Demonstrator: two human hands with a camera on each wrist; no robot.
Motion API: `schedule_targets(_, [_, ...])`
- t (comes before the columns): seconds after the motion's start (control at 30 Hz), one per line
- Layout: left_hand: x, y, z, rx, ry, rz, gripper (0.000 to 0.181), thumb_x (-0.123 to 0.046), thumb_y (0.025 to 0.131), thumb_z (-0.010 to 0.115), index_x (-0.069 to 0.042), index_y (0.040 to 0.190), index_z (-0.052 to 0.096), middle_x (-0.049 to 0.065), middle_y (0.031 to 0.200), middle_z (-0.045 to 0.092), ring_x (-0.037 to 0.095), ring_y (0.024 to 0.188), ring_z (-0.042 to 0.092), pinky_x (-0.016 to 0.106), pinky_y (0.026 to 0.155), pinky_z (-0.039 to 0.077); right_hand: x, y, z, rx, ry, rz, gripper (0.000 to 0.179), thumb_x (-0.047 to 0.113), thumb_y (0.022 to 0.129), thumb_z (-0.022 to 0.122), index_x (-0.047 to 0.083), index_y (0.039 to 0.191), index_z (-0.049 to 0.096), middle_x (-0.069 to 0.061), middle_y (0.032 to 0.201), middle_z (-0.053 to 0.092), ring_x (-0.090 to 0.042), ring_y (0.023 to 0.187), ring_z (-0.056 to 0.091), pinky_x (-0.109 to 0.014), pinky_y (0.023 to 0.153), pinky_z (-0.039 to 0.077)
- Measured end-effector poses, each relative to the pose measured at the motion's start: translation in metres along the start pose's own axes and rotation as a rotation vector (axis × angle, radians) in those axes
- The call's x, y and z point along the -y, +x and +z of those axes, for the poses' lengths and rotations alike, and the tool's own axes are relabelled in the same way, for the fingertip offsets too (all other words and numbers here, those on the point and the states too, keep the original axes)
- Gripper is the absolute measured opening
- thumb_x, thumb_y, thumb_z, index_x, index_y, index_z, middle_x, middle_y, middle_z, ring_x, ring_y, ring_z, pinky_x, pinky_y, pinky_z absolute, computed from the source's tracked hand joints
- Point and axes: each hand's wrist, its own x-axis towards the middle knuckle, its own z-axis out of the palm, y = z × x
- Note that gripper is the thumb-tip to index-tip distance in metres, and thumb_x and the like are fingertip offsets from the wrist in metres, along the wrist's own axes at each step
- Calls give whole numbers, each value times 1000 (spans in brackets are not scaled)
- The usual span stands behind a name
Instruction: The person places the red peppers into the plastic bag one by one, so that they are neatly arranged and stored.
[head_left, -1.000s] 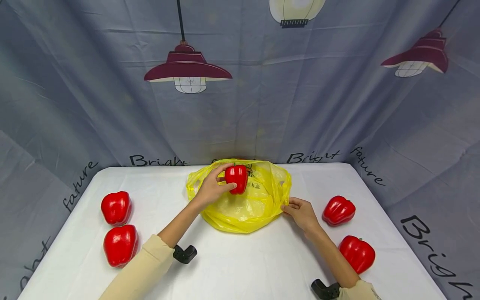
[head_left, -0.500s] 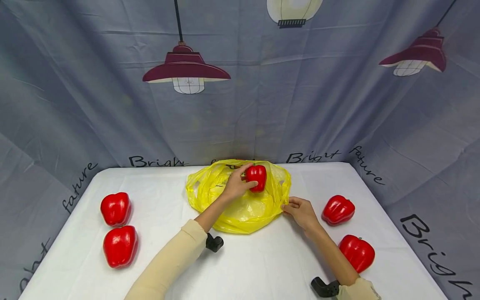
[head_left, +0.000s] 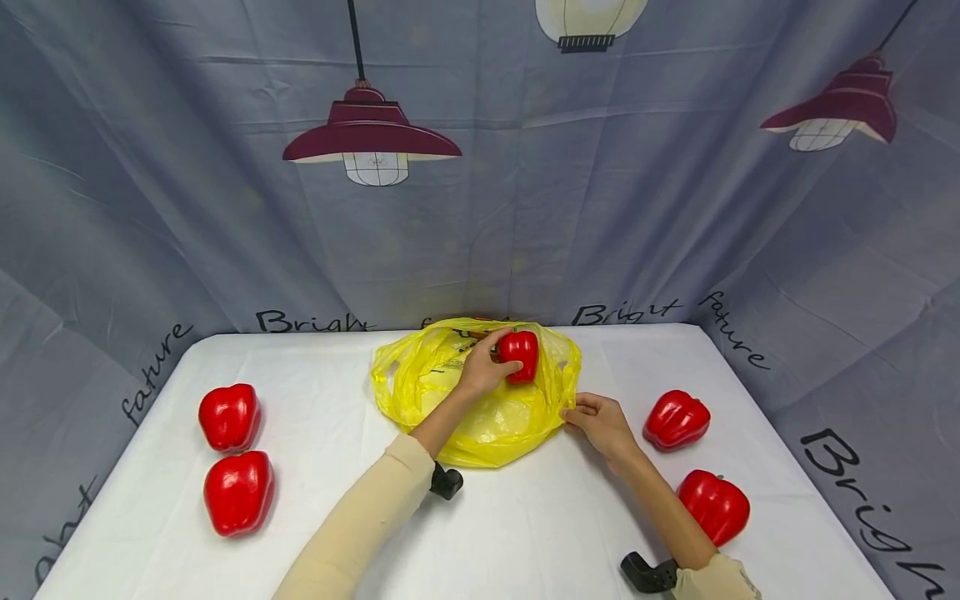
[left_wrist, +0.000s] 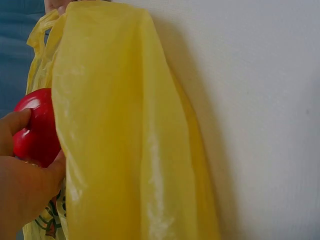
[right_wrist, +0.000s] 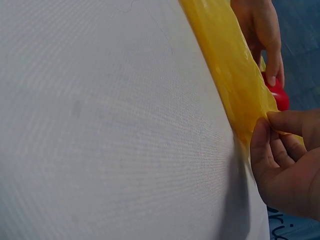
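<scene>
A glossy red bell pepper [head_left: 522, 357] is gripped by my left hand [head_left: 482, 367], thumb on the near side, over the mouth of a yellow plastic bag [head_left: 480, 429]. In the left wrist view the pepper [left_wrist: 37, 130] shows partly behind the bag's raised wall [left_wrist: 110, 125]. At the bag's right edge, my right hand [head_left: 602, 427] pinches the rim between thumb and fingers. The right wrist view shows this pinch close up, the right hand [right_wrist: 287, 165] holding the thin yellow plastic [right_wrist: 235, 75].
Two red bell peppers, one farther back [head_left: 229, 418] and one nearer [head_left: 238, 493], lie on the white table [head_left: 517, 533] at left. At right lie another two, one behind [head_left: 677, 421] and one in front [head_left: 714, 507] beside the right forearm. A grey printed curtain [head_left: 480, 208] hangs behind.
My left hand has carried the pepper to the right across the bag's mouth, with only a slight shift in the last half second. The right hand keeps its pinch on the rim.
</scene>
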Motion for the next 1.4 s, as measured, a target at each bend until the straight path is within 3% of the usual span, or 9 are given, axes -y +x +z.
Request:
schedule_targets(0.37, [-1,-1,0,-8,13,-33,61,-6,90,73,-16,146,52,14,138,56,30,108,57,40,91,54,0,2,-2,-2,-30,6,30,9,96,66,-6,121,62,-9,94,68,-18,84,64,-24,79,57])
schedule_targets(0.73, [2,1,3,12,64,26,62,-8,91,73,-12,148,49,14,141,53,32,116,56,41,96,52,0,1,-2,-7,-13,8,33,10,96,67,-7,123,61,-9,97,70,-19,87,66,-27,82,57])
schedule_targets(1.17, [-1,-2,1,16,56,34,64,-9,91,73,-13,149,47,14,144,50,33,120,54,42,97,51,1,3,-5,-11,4,11,36,12,96,68,-7,125,60,-9,97,70,-18,87,66,-26,82,57])
schedule_targets(1.4, [4,-4,-3,21,48,77,65,-6,90,74,-12,149,46,10,148,48,32,123,52,43,103,46,1,1,-6,-12,23,13,37,11,96,68,-8,126,59,-9,96,69,-19,87,66,-28,84,57])
